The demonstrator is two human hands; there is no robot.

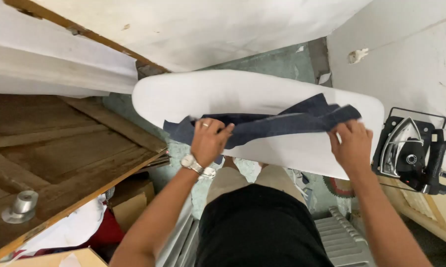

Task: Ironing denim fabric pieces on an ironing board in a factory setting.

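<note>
Both arms outstretched, left hand (209, 140) and right hand (352, 146) each clenched on dark blue cloth (282, 121).

The dark blue cloth (277, 121) hides the right hand (352, 146) fingertips; under the left hand (209, 141) its gripped edge is covered too

You're working in soft, even light that is bright overall. The white ironing board (262, 94) nearly blows out, with little shadow on it. Wide-angle distortion bends the wooden door (60, 148) at the edges. Focus is fairly sharp.
</note>
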